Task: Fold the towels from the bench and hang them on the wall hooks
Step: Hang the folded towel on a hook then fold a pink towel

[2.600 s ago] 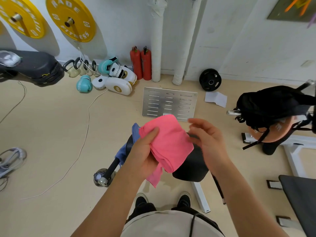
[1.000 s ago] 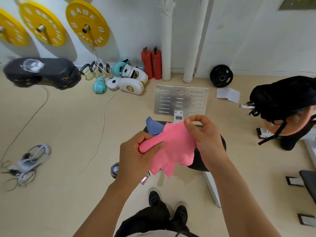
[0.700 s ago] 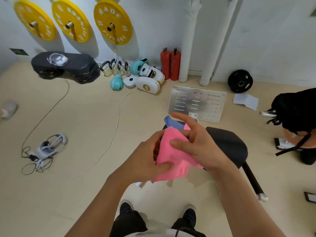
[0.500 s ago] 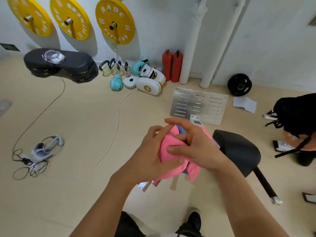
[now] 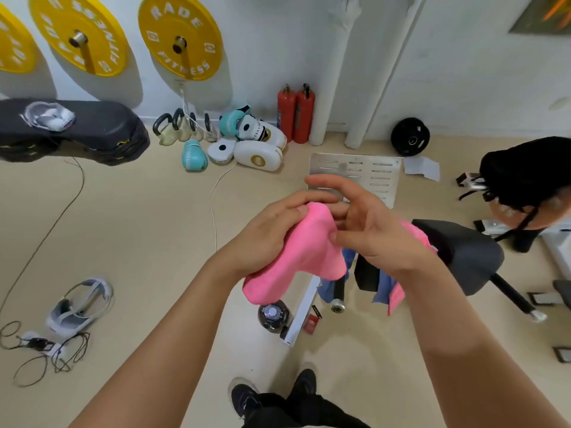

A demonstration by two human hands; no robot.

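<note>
A folded pink towel (image 5: 309,257) hangs in front of me at chest height. My left hand (image 5: 268,233) grips its upper left part, fingers curled over the top fold. Beside it my right hand (image 5: 367,223) has straight, spread fingers; its thumb side touches the towel's right edge. Below and to the right stands the black padded bench (image 5: 463,257). A blue towel (image 5: 383,284) and another pink towel (image 5: 415,234) hang off its near end, partly hidden by my right wrist. No wall hooks are in view.
Yellow weight plates (image 5: 180,35) hang on the wall. Boxing gloves and pads (image 5: 247,143), kettlebells and two red extinguishers (image 5: 295,112) line its base. A metal plate (image 5: 370,174) lies on the floor. A headset and cables (image 5: 77,307) lie left; a black bag (image 5: 525,174) right.
My view has swung left and the bench has slid to the right. My right hand has let go of the pink towel and its fingers have spread; my left hand keeps its grip.
</note>
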